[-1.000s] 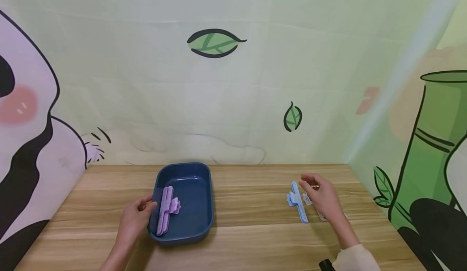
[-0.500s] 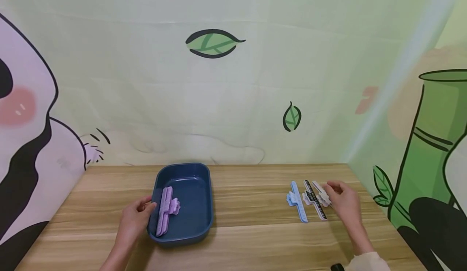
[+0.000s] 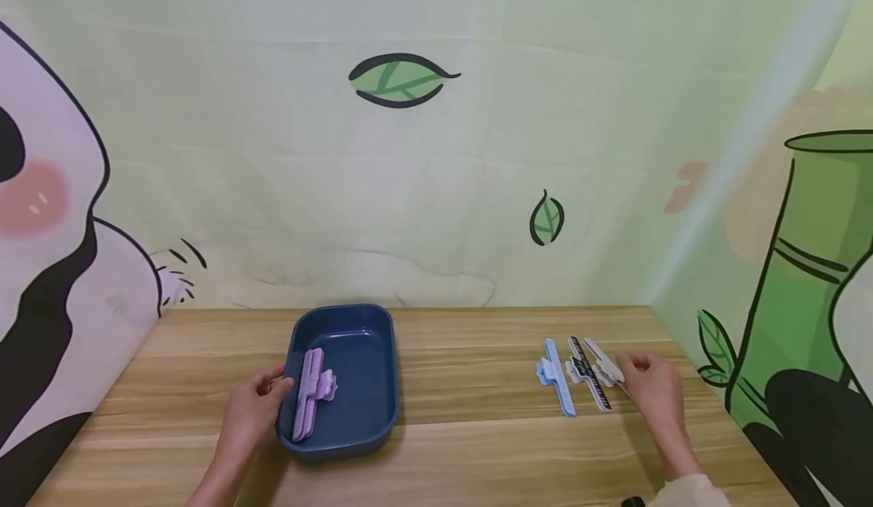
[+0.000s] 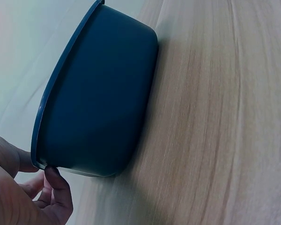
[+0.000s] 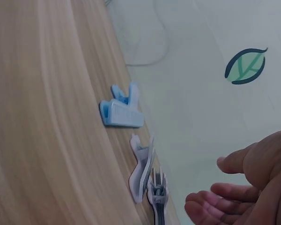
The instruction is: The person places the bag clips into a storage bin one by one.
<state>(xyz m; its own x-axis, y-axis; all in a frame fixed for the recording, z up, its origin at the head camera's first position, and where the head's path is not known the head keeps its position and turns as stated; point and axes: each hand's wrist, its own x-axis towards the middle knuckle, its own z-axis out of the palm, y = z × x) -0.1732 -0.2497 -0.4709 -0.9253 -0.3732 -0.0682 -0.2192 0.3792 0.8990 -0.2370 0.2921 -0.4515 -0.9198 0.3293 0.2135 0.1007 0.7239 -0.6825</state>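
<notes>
My left hand (image 3: pixel 254 408) pinches the left rim of a dark blue rectangular tub (image 3: pixel 364 393); the left wrist view shows the thumb and a finger at the tub's rim (image 4: pixel 42 105). Inside the tub, along its left wall, lies a purple bag clip (image 3: pixel 310 397). On the right, my right hand (image 3: pixel 653 393) is at the near end of a white bag clip (image 3: pixel 600 357), overlapping it in the head view. In the right wrist view its fingers (image 5: pixel 225 199) are loosely bent, apart from the thumb, with nothing between them. Left of it lie a black-and-white clip (image 3: pixel 590 377) and a light blue clip (image 3: pixel 560 387).
The wooden table (image 3: pixel 470 416) has bare surface between the tub and the clips. Behind its far edge hangs a pale green printed backdrop (image 3: pixel 477 151), with cartoon shapes continuing down both sides.
My right hand has moved right from over the black-and-white clip to the white clip, then slightly nearer the body, uncovering both clips. The left hand and tub stay in place.
</notes>
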